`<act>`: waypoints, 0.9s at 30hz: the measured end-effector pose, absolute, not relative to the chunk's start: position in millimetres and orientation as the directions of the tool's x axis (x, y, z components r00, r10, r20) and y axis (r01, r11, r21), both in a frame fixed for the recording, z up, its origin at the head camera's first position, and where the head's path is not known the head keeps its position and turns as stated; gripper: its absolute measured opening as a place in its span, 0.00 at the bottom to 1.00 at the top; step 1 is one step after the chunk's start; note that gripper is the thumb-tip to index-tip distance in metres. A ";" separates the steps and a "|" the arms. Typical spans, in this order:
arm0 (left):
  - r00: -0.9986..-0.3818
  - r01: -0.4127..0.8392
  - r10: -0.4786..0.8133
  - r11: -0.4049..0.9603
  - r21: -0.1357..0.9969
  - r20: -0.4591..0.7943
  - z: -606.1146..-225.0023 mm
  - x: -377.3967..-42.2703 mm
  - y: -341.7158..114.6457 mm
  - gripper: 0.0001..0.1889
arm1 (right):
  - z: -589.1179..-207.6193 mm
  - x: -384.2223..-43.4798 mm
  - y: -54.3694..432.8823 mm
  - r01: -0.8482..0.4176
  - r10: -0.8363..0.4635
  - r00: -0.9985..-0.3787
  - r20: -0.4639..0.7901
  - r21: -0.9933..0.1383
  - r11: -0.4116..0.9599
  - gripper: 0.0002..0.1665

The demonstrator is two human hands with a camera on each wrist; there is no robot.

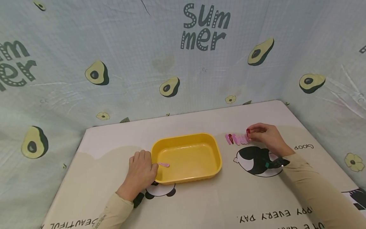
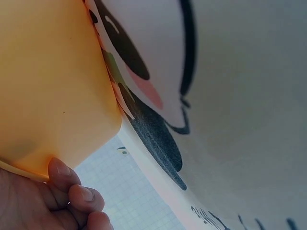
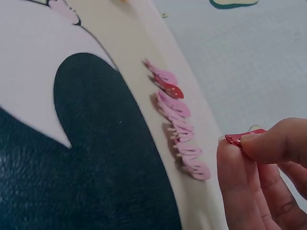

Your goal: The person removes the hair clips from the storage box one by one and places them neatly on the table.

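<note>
My left hand (image 1: 141, 170) grips the left rim of a yellow plastic tray (image 1: 188, 176), its fingertips against the outer wall in the left wrist view. One pink hair clip (image 1: 164, 164) lies inside the tray, near that hand. Between thumb and fingertips, my right hand (image 1: 267, 136) pinches a red hair clip (image 3: 242, 137). Close beside it, to the right of the tray, runs a row of snap hair clips (image 3: 182, 139), mostly pink. A second red clip (image 1: 231, 138) lies near the left end of this row.
The table is covered by a pale cloth (image 1: 206, 203) with printed animals and lettering. Behind it hangs a light curtain (image 1: 131, 63) with avocado prints, which also closes off the sides. The table's back edge passes just behind the tray and clips.
</note>
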State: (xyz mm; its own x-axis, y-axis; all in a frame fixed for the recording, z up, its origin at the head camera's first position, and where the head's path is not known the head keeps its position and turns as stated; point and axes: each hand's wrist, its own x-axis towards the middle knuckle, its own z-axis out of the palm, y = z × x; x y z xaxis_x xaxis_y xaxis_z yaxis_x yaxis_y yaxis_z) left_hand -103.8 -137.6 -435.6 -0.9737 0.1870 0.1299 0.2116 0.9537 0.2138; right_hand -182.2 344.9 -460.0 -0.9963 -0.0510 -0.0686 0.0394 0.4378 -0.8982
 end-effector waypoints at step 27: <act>-0.974 0.212 0.188 0.954 0.213 0.128 -433.3 -101.8 -135.8 0.07 | -470.8 -186.4 349.7 0.138 0.027 -0.988 -0.151 -0.795 0.590 0.25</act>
State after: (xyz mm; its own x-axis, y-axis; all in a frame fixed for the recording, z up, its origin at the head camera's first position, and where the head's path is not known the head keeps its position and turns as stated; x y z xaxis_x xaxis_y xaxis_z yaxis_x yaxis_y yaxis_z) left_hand -101.8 -135.8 -433.3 -0.9738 0.1882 0.1276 0.2122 0.9538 0.2126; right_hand -186.4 349.7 -470.8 -0.9882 0.0268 -0.1510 0.1376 0.5903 -0.7954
